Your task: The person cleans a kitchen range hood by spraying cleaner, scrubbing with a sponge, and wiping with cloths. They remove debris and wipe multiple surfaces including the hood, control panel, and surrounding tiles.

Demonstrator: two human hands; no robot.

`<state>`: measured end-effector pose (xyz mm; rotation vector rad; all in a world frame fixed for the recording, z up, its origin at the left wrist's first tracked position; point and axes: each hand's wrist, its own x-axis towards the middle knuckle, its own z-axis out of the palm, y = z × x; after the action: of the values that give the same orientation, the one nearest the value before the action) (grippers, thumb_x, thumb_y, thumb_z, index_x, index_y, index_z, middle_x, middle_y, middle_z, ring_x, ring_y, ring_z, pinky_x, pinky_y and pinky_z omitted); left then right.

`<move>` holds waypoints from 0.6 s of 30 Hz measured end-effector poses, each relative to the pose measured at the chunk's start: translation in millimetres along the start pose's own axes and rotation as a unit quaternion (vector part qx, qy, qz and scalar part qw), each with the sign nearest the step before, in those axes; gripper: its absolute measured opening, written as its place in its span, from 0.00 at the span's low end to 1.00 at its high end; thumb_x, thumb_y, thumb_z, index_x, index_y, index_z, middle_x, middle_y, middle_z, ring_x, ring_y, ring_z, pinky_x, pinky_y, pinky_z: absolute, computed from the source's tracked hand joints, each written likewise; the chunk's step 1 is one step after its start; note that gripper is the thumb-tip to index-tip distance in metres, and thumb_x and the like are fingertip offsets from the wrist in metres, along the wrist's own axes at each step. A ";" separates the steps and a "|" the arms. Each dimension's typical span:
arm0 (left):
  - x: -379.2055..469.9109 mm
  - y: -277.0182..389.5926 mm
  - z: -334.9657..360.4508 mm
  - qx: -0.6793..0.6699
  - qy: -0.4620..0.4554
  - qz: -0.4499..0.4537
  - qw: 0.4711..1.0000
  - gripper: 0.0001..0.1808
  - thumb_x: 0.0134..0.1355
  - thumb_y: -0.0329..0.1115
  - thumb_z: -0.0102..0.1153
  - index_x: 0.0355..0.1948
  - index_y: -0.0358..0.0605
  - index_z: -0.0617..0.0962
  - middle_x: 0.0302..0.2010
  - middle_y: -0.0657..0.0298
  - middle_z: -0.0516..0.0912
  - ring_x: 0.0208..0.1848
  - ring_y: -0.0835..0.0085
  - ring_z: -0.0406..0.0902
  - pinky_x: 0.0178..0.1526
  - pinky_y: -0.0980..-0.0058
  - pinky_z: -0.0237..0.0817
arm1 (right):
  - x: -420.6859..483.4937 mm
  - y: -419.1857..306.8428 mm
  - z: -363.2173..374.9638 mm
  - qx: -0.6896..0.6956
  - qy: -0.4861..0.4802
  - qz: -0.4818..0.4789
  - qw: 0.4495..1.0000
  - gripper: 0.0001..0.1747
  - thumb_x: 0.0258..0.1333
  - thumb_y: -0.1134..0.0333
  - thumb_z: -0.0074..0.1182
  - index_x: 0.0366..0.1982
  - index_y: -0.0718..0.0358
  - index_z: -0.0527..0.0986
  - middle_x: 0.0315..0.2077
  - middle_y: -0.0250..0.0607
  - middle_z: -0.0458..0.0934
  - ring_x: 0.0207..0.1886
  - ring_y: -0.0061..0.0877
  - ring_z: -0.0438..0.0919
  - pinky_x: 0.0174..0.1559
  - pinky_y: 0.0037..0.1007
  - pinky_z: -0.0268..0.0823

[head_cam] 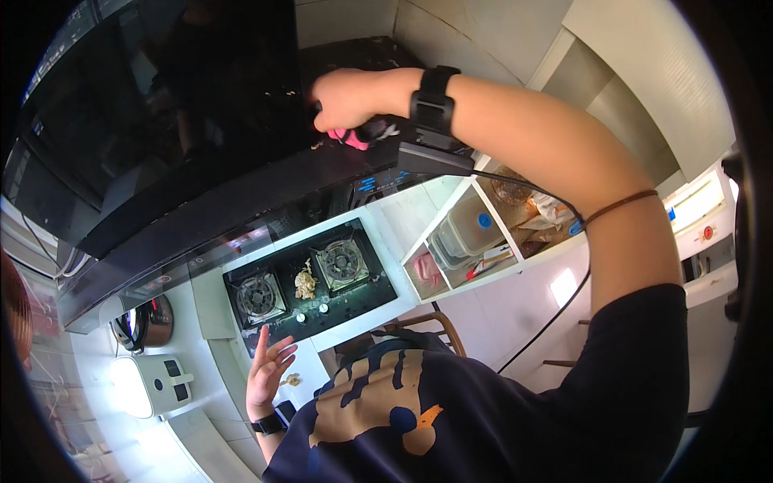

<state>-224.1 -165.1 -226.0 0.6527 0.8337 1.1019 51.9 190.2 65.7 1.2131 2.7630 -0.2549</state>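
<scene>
My right hand (pixel 344 99) is raised to the top of a black range hood (pixel 241 175), fingers closed around a dark item that my hand mostly hides. Just below the hand lies a pink and black thing (pixel 350 137), too covered to name; whether the hand grips it is unclear. My left hand (pixel 266 374) hangs in the air with fingers spread, holding nothing, by the near edge of a two-burner gas stove (pixel 290 320). A crumpled beige clump (pixel 305 282) sits between the burners. Black straps with devices circle both wrists.
A white air fryer (pixel 151 386) and a brown electric cooker (pixel 154 320) stand at left. Right of the stove, an open shelf (pixel 447 290) holds plastic containers (pixel 465 232) and bags. A black cable (pixel 543 332) runs past my right arm. A wooden chair (pixel 450 332) stands below.
</scene>
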 end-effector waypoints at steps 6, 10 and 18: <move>13.4 -1.3 2.8 0.021 -0.030 -0.011 0.999 0.49 0.59 0.40 0.56 0.76 0.57 0.43 0.66 0.47 0.67 0.65 0.56 0.69 0.66 0.60 0.58 | -55.2 22.2 -27.7 0.025 -0.097 -0.025 0.995 0.16 0.49 0.69 0.56 0.43 0.64 0.79 0.20 0.38 0.80 0.20 0.24 0.79 0.28 0.29 0.71; 16.2 0.5 0.7 0.042 -0.045 -0.031 0.998 0.49 0.59 0.39 0.55 0.76 0.57 0.43 0.67 0.48 0.67 0.65 0.57 0.69 0.67 0.61 0.58 | -37.8 9.5 -6.5 0.120 0.002 -0.081 0.989 0.18 0.50 0.65 0.56 0.45 0.62 0.79 0.23 0.42 0.81 0.22 0.29 0.78 0.26 0.33 0.72; 23.5 2.3 -7.7 0.050 -0.053 -0.040 0.997 0.49 0.59 0.39 0.56 0.76 0.57 0.43 0.67 0.48 0.67 0.66 0.56 0.69 0.67 0.61 0.58 | -84.8 71.4 -37.3 0.078 0.002 0.137 0.988 0.15 0.51 0.66 0.55 0.41 0.62 0.79 0.28 0.39 0.81 0.27 0.24 0.79 0.27 0.27 0.71</move>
<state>-226.6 -141.8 -234.2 0.7481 0.8195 0.9488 160.4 184.2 109.0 1.6116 2.5788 -0.4475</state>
